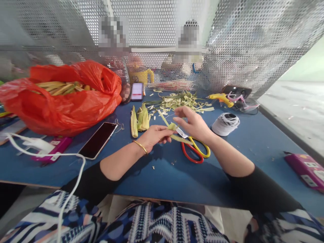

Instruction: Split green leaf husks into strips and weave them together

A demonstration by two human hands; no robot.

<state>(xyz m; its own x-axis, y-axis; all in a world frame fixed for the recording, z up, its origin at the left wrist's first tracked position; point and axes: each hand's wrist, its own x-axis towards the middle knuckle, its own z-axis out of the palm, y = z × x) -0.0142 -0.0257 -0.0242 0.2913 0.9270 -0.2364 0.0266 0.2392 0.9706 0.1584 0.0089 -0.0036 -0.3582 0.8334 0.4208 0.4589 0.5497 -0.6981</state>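
Observation:
My left hand, with a gold bangle at its wrist, pinches a folded pale-green husk strip that looks like corn husk. Just to its right, my right hand is raised with thumb and fingers apart. Nothing plainly shows between those fingers. Scissors with one red and one yellow handle lie below my right hand, blades partly hidden by the strip. Two husk pieces, a narrow one and a broader one, rest behind my left hand. A cone of white thread stands to the right.
Husk scraps are heaped against the perforated metal partition. A red plastic bag of husks fills the left. A phone, white cable, yellow glue gun, clear glasses and purple case lie around.

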